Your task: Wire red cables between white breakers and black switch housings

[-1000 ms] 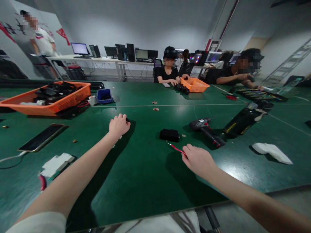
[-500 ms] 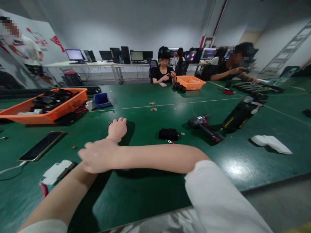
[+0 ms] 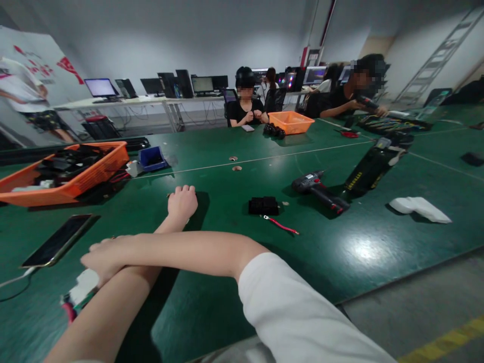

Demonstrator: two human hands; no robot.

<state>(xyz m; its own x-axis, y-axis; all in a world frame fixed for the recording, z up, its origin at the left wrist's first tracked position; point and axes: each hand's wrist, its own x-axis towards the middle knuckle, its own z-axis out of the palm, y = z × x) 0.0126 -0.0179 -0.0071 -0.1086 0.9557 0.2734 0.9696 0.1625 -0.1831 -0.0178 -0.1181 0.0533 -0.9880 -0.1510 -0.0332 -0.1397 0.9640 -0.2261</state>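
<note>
My left hand [image 3: 182, 205] rests on the green table with its fingers curled. A tiny brass-coloured bit shows at its left edge; what the fingers hold is hidden. Crossing over my left forearm, my right hand [image 3: 108, 258] hangs with fingers extended and bent down, partly out of sight. Just below it lies a white boxy part [image 3: 83, 286], partly covered by the hand. A red handle-like piece [image 3: 69, 311] with some green beside it pokes out there. To the right of my left hand are a black block [image 3: 263, 205] and a short red wire [image 3: 280, 225] with a metal lug.
An orange basket [image 3: 85, 184] of black parts and a blue bin [image 3: 153, 159] stand at left, above a phone [image 3: 58, 242]. Rightward lie a cordless drill [image 3: 319, 192], a black cylindrical object [image 3: 365, 171] and a white piece [image 3: 419, 208]. Co-workers sit across the table.
My right hand has moved left and down, over to the white boxy part. My left hand stays nearly in place. The red wire now shows fully, as my right arm no longer covers it.
</note>
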